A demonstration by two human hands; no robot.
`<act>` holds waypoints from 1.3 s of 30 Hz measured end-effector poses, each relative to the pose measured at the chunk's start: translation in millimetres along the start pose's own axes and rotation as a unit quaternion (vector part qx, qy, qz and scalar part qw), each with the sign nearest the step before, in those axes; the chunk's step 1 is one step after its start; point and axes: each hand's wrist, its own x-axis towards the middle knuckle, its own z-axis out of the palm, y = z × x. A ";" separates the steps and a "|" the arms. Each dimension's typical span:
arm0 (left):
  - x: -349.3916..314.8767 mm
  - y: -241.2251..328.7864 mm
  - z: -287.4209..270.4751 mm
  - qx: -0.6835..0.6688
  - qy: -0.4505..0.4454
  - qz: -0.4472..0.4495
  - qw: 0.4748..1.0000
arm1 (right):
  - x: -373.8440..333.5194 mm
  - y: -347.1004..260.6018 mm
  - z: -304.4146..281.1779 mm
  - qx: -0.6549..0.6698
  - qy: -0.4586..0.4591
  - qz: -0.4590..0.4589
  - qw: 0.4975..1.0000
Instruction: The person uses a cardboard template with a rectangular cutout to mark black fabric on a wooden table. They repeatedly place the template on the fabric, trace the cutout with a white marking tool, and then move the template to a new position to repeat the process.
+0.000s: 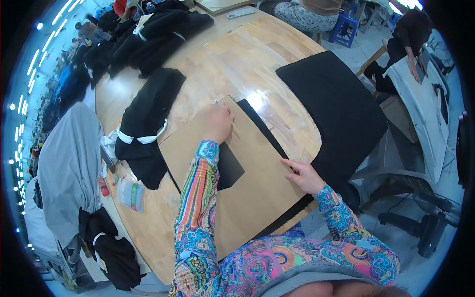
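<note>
A brown cardboard pattern (257, 198) lies on black fabric (262, 126), which shows along the pattern's right side and lower corner. Near its middle, a dark angular patch (231, 168) is partly covered by my left sleeve. My left hand (216, 123), blurred, is over the pattern's far edge, its fingers curled. A small tip pokes out beyond them, but what they hold cannot be made out. Beside that hand are thin pale lines, perhaps slender sticks. My right hand (307, 177) grips the right edge of the pattern with thumb and forefinger.
Another black fabric piece (336, 104) hangs over the table's right edge. A black bundle tied with white cloth (141, 133) lies left, near a clear plastic packet (131, 194). More black bundles (158, 37) fill the far left. A co-worker sits at right beyond a fan-like machine (428, 218).
</note>
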 end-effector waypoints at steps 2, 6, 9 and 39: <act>5.1 6.5 6.9 0.011 -0.020 -0.032 0.999 | -2.2 -1.4 -1.5 -0.003 0.005 0.002 1.000; 4.7 -1.2 18.2 -0.002 -0.004 -0.024 1.000 | -3.4 1.7 -1.0 -0.009 0.011 -0.010 1.000; 4.1 1.3 14.8 0.009 0.005 -0.015 1.000 | -3.6 1.7 -0.8 -0.019 0.009 -0.014 1.000; 4.9 -5.0 20.9 0.054 0.029 0.001 0.998 | -86.6 4.6 30.8 0.295 0.220 0.179 0.912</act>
